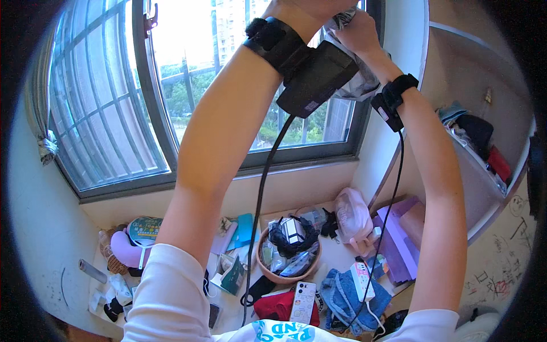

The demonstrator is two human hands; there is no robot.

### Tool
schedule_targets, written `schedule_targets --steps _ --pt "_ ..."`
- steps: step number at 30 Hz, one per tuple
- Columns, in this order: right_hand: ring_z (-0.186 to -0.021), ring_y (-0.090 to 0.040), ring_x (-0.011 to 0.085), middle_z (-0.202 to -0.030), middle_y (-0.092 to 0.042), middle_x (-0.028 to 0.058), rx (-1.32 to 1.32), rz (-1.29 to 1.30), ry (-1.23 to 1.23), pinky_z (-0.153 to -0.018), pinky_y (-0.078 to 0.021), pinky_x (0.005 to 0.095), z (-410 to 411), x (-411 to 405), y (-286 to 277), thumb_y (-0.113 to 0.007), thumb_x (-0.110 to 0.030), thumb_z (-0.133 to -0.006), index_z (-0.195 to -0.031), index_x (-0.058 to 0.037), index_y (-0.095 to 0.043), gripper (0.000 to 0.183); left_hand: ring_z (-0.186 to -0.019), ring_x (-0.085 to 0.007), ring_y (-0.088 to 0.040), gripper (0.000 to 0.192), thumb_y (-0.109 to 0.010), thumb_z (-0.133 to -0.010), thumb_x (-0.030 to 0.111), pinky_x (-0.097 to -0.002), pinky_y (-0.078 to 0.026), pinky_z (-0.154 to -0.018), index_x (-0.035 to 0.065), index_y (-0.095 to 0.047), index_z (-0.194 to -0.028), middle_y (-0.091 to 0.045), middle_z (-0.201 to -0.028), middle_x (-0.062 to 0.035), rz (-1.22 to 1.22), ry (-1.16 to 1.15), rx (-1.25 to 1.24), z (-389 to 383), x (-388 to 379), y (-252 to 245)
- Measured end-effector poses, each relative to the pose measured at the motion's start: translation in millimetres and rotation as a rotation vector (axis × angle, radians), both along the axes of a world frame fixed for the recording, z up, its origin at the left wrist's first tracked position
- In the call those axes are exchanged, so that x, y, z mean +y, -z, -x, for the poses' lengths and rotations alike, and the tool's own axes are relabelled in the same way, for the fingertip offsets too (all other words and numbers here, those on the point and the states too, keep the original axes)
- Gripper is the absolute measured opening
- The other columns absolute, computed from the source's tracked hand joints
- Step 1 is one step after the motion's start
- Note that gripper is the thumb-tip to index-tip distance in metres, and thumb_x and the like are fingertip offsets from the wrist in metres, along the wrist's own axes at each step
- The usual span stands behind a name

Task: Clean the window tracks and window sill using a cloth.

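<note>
Both arms reach up toward the window's upper right. My right hand [360,36] is closed around a bunched grey cloth [361,75], which looks like a gathered curtain and hangs at the window's right edge. Beside it, my left hand [314,7] is cut off by the top edge of the view, with its fingers hidden, so its hold cannot be told. Each wrist wears a black strap with a cabled black box. At the far left, a striped curtain [39,94] hangs gathered and knotted near its lower end.
Below the barred window [192,77], a cluttered surface holds a round basket [290,280] of small items, a phone [303,301] on red cloth, a power strip [362,280] on folded denim, a purple neck pillow [124,252] and purple bags [397,239]. Shelves [478,158] stand at right.
</note>
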State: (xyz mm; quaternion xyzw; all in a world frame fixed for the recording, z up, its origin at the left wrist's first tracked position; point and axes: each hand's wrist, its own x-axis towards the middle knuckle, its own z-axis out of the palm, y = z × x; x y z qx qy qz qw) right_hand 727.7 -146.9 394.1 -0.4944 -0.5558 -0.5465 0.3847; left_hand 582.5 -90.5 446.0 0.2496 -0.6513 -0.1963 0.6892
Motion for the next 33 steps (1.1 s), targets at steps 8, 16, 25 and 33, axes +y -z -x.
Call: schedule_targets --steps 8,16,25,33 --pt "-0.080 -0.060 0.0406 -0.086 -0.063 0.0204 -0.081 0.007 0.281 -0.067 -0.0496 0.0425 -56.0 -38.6 -10.7 -0.065 -0.021 -0.072 -0.094 -0.0067 -0.061 0.026 -0.047 -0.0167 -0.041 0.028 -0.058 -0.080 0.032 -0.0288 -0.038 -0.048 0.0044 -0.059 -0.086 -0.052 -0.067 -0.0067 0.005 -0.838 0.113 -21.1 24.6 16.7" --pt "-0.083 -0.061 0.0389 -0.090 -0.063 0.0199 0.047 -0.079 0.319 -0.071 -0.0492 0.0417 -99.6 -84.6 -40.2 -0.067 -0.022 -0.070 -0.100 -0.0063 -0.059 0.035 -0.058 -0.0181 -0.044 0.030 -0.061 -0.078 0.033 -0.0291 -0.039 -0.057 0.0054 -0.060 -0.091 -0.054 -0.077 -0.0075 -0.279 -1.484 -0.362 -57.7 37.9 5.0" --pt "-0.087 -0.061 0.0371 -0.094 -0.063 0.0193 0.186 0.236 0.381 -0.075 -0.0489 0.0407 -111.0 -56.3 -18.0 -0.070 -0.024 -0.068 -0.106 -0.0059 -0.057 0.045 -0.071 -0.0197 -0.048 0.035 -0.064 -0.076 0.034 -0.0295 -0.041 -0.067 0.0065 -0.061 -0.097 -0.056 -0.087 -0.0084 -0.560 -1.759 -0.760 -75.9 39.4 56.9" --pt "-0.090 -0.062 0.0355 -0.098 -0.064 0.0188 0.252 0.594 0.396 -0.079 -0.0486 0.0399 -97.4 -48.1 23.9 -0.073 -0.026 -0.065 -0.112 -0.0054 -0.055 0.054 -0.082 -0.0211 -0.052 0.040 -0.067 -0.074 0.035 -0.0298 -0.042 -0.075 0.0075 -0.062 -0.102 -0.058 -0.097 -0.0092 -0.632 -1.907 -1.027 -70.8 49.3 63.9"
